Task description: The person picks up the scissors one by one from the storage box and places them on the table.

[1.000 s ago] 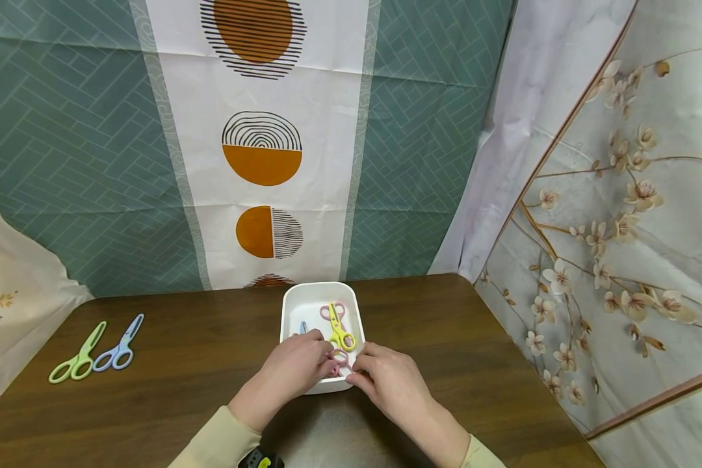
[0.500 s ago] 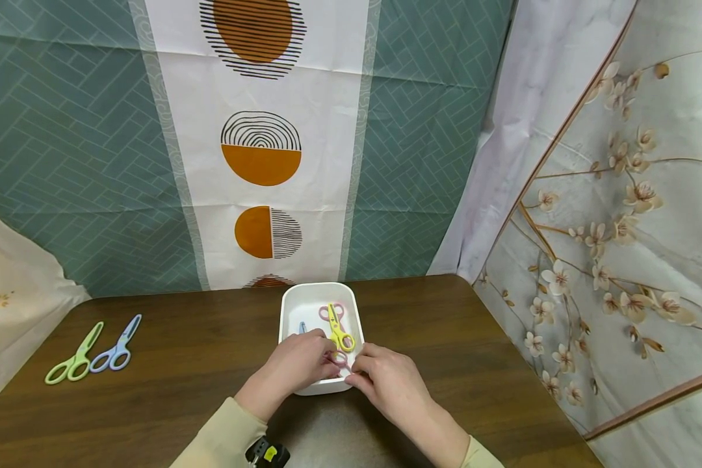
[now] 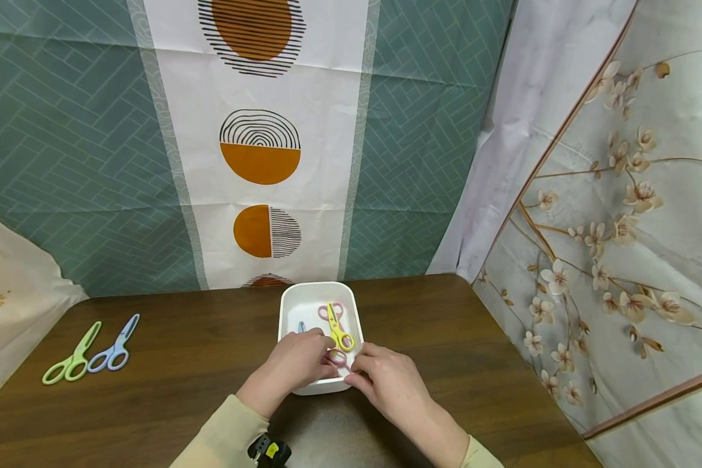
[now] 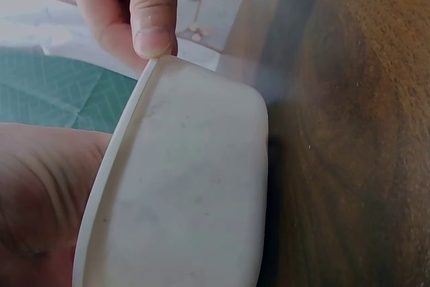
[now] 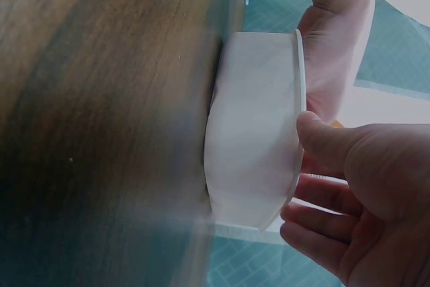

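Note:
A white plastic bin (image 3: 289,309) stands on the table, holding several pairs of scissors. My left hand (image 3: 295,361) reaches over its near left side, fingers down inside beside pink-handled scissors (image 3: 336,357); the hand and the bin wall hide whether the fingertips hold anything. My right hand (image 3: 392,380) pinches the bin's near right rim between thumb and fingers, the thumb (image 5: 319,132) lying on the rim in the right wrist view. Yellow scissors (image 3: 340,330) lie over another pink pair (image 3: 323,312) toward the back of the bin. A blue tip (image 3: 301,327) shows above my left hand.
Green scissors (image 3: 73,361) and blue scissors (image 3: 114,348) lie side by side at the left of the wooden table (image 3: 210,325). A patterned cloth (image 3: 415,162) hangs behind the table's far edge, and a floral curtain (image 3: 608,292) borders the right side.
My left wrist and forearm have shifted slightly up and to the right, while the fingers remain inside the bin. My right hand keeps its pinch on the rim. The view has drifted a little.

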The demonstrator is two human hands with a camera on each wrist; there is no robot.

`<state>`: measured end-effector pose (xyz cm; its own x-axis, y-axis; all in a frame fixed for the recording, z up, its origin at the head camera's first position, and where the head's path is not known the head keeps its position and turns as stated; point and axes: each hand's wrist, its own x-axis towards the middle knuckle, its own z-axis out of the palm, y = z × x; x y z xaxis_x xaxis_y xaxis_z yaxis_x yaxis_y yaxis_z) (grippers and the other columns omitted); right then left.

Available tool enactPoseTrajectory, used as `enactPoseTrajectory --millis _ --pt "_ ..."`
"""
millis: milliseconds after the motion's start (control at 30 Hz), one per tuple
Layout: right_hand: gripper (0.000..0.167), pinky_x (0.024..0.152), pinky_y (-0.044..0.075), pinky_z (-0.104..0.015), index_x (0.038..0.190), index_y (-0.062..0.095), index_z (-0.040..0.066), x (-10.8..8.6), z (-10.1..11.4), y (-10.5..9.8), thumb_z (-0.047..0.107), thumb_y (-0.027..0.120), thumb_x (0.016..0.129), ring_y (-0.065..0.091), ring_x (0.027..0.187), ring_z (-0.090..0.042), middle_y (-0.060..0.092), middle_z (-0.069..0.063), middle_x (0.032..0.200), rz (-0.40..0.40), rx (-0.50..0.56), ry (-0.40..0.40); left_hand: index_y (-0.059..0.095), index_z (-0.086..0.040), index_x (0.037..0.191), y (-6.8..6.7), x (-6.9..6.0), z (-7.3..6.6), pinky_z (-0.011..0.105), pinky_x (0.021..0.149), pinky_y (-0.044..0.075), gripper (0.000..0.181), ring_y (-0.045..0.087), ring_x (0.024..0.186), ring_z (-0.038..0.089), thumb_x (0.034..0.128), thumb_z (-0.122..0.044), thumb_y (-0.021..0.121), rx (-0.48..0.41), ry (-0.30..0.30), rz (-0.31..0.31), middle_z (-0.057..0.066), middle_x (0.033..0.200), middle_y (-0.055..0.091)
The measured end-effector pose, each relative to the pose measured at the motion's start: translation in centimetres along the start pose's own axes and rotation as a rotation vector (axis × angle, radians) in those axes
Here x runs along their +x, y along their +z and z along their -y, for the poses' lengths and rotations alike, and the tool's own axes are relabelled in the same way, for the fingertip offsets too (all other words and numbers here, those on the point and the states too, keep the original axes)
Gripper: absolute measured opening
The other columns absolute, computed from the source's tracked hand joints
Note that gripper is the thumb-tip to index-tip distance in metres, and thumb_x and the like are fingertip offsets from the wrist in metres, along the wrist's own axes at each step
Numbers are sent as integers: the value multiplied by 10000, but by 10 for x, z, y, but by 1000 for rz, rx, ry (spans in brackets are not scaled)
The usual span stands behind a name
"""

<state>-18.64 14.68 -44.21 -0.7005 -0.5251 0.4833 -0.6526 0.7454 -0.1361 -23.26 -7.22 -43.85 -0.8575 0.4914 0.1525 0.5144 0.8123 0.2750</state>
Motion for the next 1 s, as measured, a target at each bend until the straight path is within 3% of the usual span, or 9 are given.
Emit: enactPoseTrajectory --millis 200,300,433,533,667,800,833,900,1000 --pt "166 706 565 -326 917 791 207 0 0 0 323 910 906 664 829 -102 713 91 1026 3 1 -1 825 -114 1083 -1 2 0 438 793 522 308 586 771 207 874 -303 951 -33 -37 43 -30 898 677" --pt "163 707 566 -326 924 794 206 0 0 -1 319 910 909 666 834 -106 718 85 1039 7 6 1 790 -122 956 -1 1 1 411 741 504 234 558 726 201 908 -305 927 -22 13 2 -40 823 630" --pt "166 702 563 -325 931 796 205 0 0 0 323 909 911 660 828 -107 718 83 1038 11 1 3 699 -155 815 0 -1 2 388 676 461 288 514 666 192 956 -325 884 5 80 -64 -54 742 541" --pt "171 704 565 -329 941 801 195 0 0 0 324 909 910 664 832 -111 721 79 1040 11 -1 2 688 -158 803 1 -2 2 383 674 450 297 500 663 192 963 -323 876 12 82 -62 -49 736 532" --pt "176 701 568 -335 951 809 182 0 0 0 322 908 911 670 833 -113 726 77 1044 11 4 3 710 -170 808 3 -1 3 417 751 488 266 503 674 193 964 -314 870 14 71 -52 -45 772 565" --pt "172 702 568 -335 947 808 187 0 1 -1 327 903 916 669 835 -108 726 80 1046 15 4 7 769 -146 886 4 0 4 510 968 548 206 580 730 225 963 -310 866 15 67 -56 -27 833 629" --pt "171 703 569 -336 944 807 189 0 1 -1 328 902 917 669 836 -107 726 81 1047 16 4 8 778 -134 908 4 0 4 518 974 553 199 597 743 235 962 -303 867 19 72 -60 -18 842 641" --pt "170 711 573 -338 946 808 190 0 1 -1 331 900 920 676 846 -108 731 81 1058 18 4 9 787 -121 938 3 1 3 496 938 566 201 610 757 242 955 -302 873 25 73 -64 -14 853 652" --pt "170 718 576 -339 951 811 187 0 0 -1 330 897 923 678 852 -109 733 82 1066 22 6 11 773 -129 919 2 1 2 420 781 542 225 579 736 224 943 -321 890 30 66 -61 -18 847 635"
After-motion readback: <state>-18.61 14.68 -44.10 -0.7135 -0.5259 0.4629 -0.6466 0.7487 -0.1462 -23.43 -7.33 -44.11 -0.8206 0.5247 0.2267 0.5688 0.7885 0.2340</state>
